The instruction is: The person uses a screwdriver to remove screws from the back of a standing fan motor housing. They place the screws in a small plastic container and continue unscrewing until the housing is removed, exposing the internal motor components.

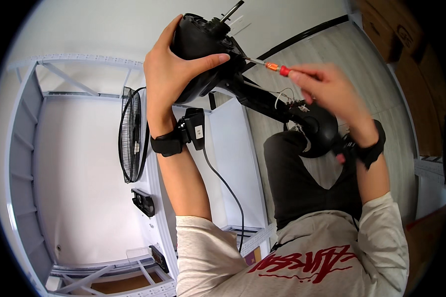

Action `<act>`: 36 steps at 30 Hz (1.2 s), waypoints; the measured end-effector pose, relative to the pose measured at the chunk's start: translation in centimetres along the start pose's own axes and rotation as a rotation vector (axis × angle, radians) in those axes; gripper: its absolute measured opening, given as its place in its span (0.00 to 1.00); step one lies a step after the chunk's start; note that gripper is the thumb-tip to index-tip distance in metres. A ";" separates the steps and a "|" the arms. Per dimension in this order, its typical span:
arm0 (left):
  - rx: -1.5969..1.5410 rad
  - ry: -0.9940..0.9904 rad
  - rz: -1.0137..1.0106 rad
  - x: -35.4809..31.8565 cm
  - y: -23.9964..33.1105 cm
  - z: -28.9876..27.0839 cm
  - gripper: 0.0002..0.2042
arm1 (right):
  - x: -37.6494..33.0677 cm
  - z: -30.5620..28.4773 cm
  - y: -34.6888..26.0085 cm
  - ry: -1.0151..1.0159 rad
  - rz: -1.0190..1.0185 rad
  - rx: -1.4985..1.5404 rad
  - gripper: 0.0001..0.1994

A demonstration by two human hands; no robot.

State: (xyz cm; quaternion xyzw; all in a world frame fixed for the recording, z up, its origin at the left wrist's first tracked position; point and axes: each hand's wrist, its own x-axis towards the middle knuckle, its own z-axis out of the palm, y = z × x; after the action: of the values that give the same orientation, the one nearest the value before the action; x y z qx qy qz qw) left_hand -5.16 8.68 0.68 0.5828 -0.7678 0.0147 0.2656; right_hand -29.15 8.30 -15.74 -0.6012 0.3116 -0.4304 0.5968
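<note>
Closest to me I see my own pale shirt with a red print (302, 262) and my dark trousers (302, 183) at the bottom. Both my forearms reach up and away from there.

My left hand (171, 67) is wrapped around the black fan motor housing (200, 49). The thumb lies across its front and the fingers curl over the far side, so the hand is closed on it. The wrist is bent back, and a black wrist strap with a small box and a cable (183, 136) sits on it.

My right hand (327, 89) is on the right. Its fingers are pinched tight on the red and orange handle of a small screwdriver (272, 66). The thin metal tip points left into the side of the housing.

The housing is in the middle at the top, held up in the air, with a black stem (267, 101) running down to a round black part (317, 128) by my knee. I think it is hard, smooth plastic and a bit heavy inside. The round body looks like the best place to grip. The thin white wires (285, 96) on the stem look easy to break.

Farther off on the left, a black wire fan guard (131, 133) leans on a grey metal shelf frame (25, 148). Brown boxes (396, 29) sit far right.
</note>
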 end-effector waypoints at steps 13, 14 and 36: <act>0.064 0.023 -0.014 0.4 -0.2 0.3 0.45 | 7.9 -7.0 -3.5 -0.453 0.067 -0.249 0.14; 0.076 0.023 -0.006 0.4 -0.3 0.3 0.45 | 8.6 -7.3 -3.3 -0.474 0.067 -0.246 0.15; 0.073 -0.002 -0.020 0.2 -0.2 0.3 0.44 | 2.2 -1.5 4.3 -0.046 -0.218 0.068 0.14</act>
State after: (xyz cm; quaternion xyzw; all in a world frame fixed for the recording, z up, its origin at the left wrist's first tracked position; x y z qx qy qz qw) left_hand -5.10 8.35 0.42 0.5998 -0.7612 0.0397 0.2435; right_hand -28.95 5.24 -19.82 -0.6207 0.2157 -0.4891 0.5736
